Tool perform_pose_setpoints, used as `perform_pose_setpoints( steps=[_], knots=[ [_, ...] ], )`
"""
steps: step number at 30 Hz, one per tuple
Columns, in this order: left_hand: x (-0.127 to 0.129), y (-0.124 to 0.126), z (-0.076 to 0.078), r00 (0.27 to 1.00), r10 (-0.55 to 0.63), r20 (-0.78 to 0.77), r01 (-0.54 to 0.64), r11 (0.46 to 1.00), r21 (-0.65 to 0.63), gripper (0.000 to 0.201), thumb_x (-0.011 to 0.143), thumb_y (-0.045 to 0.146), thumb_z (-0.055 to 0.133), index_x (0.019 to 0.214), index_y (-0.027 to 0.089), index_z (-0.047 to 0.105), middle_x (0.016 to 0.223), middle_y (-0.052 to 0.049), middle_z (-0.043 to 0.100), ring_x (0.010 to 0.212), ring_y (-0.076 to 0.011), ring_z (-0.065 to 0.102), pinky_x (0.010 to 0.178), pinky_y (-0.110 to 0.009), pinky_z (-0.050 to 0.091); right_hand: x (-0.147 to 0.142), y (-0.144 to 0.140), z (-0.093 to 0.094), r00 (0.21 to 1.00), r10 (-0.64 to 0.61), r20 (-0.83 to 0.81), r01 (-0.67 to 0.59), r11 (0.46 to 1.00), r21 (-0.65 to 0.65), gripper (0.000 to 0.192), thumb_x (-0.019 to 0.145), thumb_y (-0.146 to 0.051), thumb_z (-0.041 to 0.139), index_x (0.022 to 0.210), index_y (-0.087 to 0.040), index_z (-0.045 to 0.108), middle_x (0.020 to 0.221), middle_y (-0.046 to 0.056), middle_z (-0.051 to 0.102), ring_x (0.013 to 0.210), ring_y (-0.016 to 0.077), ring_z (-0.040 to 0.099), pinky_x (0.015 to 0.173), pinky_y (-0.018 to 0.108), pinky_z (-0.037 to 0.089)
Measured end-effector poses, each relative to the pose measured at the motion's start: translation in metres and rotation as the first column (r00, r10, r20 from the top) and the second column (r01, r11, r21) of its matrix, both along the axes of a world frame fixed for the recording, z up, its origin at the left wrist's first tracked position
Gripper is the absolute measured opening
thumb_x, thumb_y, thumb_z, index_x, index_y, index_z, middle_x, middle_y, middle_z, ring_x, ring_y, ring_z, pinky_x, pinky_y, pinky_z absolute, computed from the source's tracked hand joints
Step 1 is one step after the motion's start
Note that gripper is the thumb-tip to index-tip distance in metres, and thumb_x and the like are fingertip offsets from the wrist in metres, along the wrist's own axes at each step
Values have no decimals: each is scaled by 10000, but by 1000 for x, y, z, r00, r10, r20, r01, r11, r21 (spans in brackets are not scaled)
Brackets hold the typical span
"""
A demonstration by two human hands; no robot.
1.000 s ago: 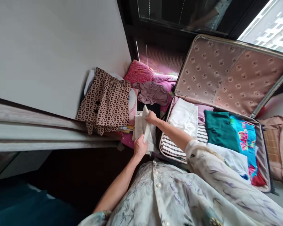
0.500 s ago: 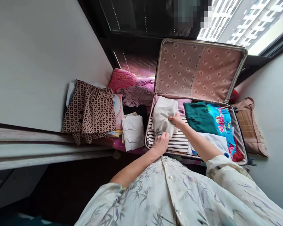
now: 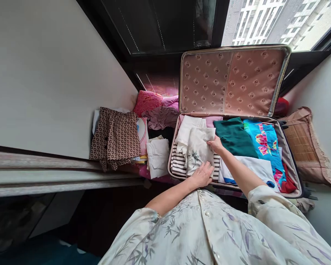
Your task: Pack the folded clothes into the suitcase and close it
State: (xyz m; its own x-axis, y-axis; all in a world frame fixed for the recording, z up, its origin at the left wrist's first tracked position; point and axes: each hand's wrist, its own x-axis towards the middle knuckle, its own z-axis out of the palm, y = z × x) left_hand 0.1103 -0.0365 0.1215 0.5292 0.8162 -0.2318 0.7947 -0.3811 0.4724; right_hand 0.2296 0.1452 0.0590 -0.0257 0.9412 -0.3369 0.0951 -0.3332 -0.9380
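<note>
In the head view, a cream cloth [image 3: 199,149] with a leaf print is laid in the left part of the open suitcase [image 3: 288,154], on top of a striped cloth [image 3: 179,165]. The left hand [image 3: 202,176] is pressed flat on the near end of the cream cloth, fingers spread, nothing gripped. The right hand [image 3: 216,144] is closed on the far right corner of the same cloth, which is pinched between its fingers.

The cream cloth could be crumpled if the flat hand is slid while the corner is held tight. It could be pulled off the striped cloth and onto the green cloth [image 3: 233,137] beside it if the corner is tugged to the right. The neat fold could be lost if both hands are lifted too fast. The near edge could be left hanging over the suitcase rim.

The suitcase is laid on a pink bed cover [image 3: 143,171], with its lid [image 3: 228,79] stood up at the far side. A blue flower cloth [image 3: 266,141] and a white cloth [image 3: 257,167] are packed on the right. To the left of the suitcase, a small white cloth [image 3: 157,156], a brown patterned top [image 3: 116,137], a mauve cloth [image 3: 161,117] and a pink pillow [image 3: 147,101] are piled. A woven cushion [image 3: 306,147] is seen on the right. A pale wall [image 3: 49,73] is on the left, and a window [image 3: 264,20] with tall buildings outside is at the far side.
</note>
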Motion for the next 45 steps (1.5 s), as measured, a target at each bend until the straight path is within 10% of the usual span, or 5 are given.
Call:
perform_pose_setpoints(
  steps=[12, 19, 34, 41, 45],
  knots=[
    [-3, 25, -10, 976, 16, 215, -60, 978, 200, 601, 949, 412, 672, 1488, 191, 525, 1588, -184, 439, 1505, -328, 379, 1238, -516, 323, 32, 25, 7, 977, 42, 208, -65, 992, 105, 663, 625, -309, 695, 1269, -194, 586, 1138, 87, 726, 986, 259, 665, 883, 387, 548],
    [-17, 47, -55, 988, 102, -118, -86, 987, 137, 1220, 682, 773, 795, 1664, 279, 267, 1743, -204, 28, 1571, -530, -32, 1178, -798, 57, 2, -16, 16, 489, -49, 871, -522, 783, 338, 712, 936, -348, 556, 1608, -202, 371, 1679, 202, 310, 1527, 399, 271, 1176, 564, 281],
    [-56, 18, -61, 945, 166, 283, -210, 969, 133, 526, 918, 498, 688, 1381, 250, 660, 1634, -152, 390, 1555, -372, 271, 1252, -609, 222, -15, -38, -20, 178, 45, 983, -675, 733, 89, 568, 1028, -540, 368, 1572, -400, 450, 1712, 92, 272, 1557, 395, 173, 1172, 597, 239],
    [-224, -27, -93, 73, 983, 171, -997, 74, 4, 458, 935, 314, 676, 1358, 171, 576, 1352, -176, 592, 1348, -289, 516, 1164, -443, 420, -15, -39, -22, 118, 31, 992, -669, 741, 57, 586, 1047, -558, 254, 1565, -381, 465, 1697, 111, 299, 1556, 385, 176, 1169, 596, 248],
    [-263, -31, -129, -83, 994, -72, -994, -88, -71, 640, 785, 349, 858, 1316, 153, 560, 1351, -170, 574, 1352, -327, 507, 1134, -447, 432, -14, -37, -24, 90, 44, 995, -664, 747, 27, 604, 1042, -556, 230, 1593, -388, 411, 1701, 106, 292, 1559, 376, 171, 1166, 614, 247]
  ],
)
